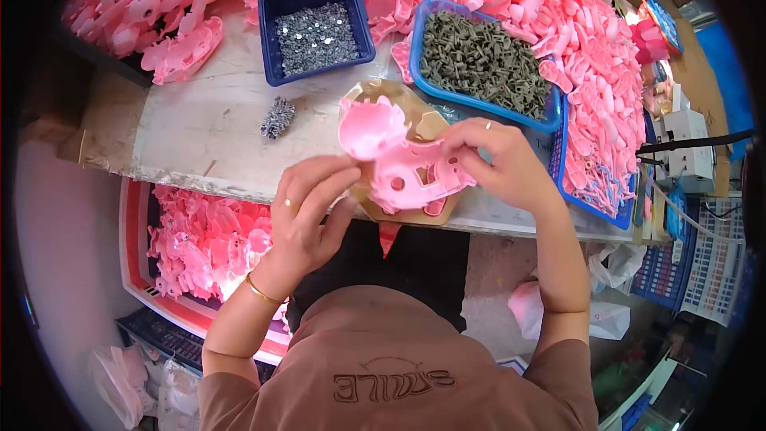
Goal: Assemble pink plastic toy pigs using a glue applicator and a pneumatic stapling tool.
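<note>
A pink moulded plastic shell with a rounded head part and round holes lies hollow side up on a tan fixture at the table's front edge. My right hand pinches the shell's right side between thumb and fingers. On the other side, my left hand is beside the shell with its fingers curved and its thumb apart from them. No object shows in it; whether its fingertips touch the shell's edge I cannot tell.
Behind stand a dark blue bin of small screws and a blue tray of dark green small parts. A spiky cluster of screws sits on the table. Pink parts heap around; more fill a crate below left.
</note>
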Available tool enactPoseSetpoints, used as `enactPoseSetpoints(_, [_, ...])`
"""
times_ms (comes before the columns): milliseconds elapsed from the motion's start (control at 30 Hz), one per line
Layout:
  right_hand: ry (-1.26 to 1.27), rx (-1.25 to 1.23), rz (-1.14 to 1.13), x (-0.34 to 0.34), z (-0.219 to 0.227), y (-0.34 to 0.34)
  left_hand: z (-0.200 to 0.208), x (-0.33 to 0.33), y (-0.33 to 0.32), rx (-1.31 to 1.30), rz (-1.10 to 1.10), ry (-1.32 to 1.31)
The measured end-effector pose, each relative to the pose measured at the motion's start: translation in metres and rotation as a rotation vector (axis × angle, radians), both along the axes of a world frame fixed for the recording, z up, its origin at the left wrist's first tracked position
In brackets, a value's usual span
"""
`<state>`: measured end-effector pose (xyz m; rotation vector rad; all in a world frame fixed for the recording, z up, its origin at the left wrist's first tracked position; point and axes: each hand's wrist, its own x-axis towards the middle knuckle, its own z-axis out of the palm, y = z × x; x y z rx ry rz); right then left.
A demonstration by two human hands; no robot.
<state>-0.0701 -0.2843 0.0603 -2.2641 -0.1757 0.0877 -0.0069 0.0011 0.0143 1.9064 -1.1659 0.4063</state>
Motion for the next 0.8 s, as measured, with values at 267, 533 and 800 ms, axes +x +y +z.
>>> enactPoseSetpoints(267, [-0.180, -0.071, -0.044, -0.027, -0.001, 0.011, 0.002, 0.000, -0.031, 0.381, 0.031, 0.064])
enactPoseSetpoints(533, [-0.317, -0.380, 0.001, -0.026, -0.014, 0.014, 0.002, 0.007, -0.040, 0.369, 0.004, 0.091])
enactPoseSetpoints(800, [-0.191, -0.393, -0.060, -0.037, -0.016, 0.011, 0.009, 0.007, -0.042, 0.450, -0.008, 0.047])
